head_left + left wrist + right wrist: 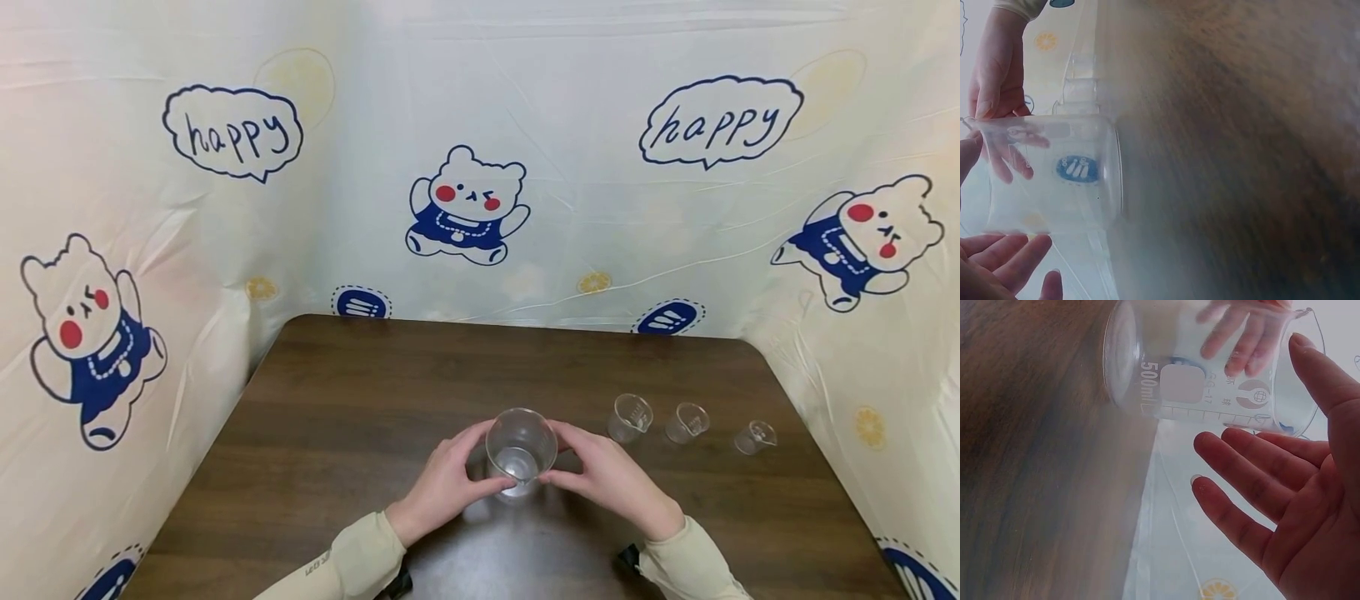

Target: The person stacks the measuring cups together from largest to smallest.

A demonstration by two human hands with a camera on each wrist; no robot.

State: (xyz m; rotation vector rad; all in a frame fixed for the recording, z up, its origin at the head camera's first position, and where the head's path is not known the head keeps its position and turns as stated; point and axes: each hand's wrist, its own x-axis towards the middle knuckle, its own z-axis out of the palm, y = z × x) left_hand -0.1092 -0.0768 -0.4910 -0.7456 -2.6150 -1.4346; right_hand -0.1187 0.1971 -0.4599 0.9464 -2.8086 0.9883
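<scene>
A large clear glass beaker, marked 500ml in the right wrist view, stands upright between my two hands near the middle of the table. My left hand holds its left side, thumb at the near rim and fingers round the far side. From the right, my right hand grips it the same way, its thumb on the rim. The beaker's base is right at the tabletop in both wrist views. No liquid shows through the glass wall.
Three smaller glass beakers stand in a row to the right, shrinking in size: the largest beaker, a middle beaker and the smallest beaker. A printed curtain encloses the dark wooden table at the back and sides.
</scene>
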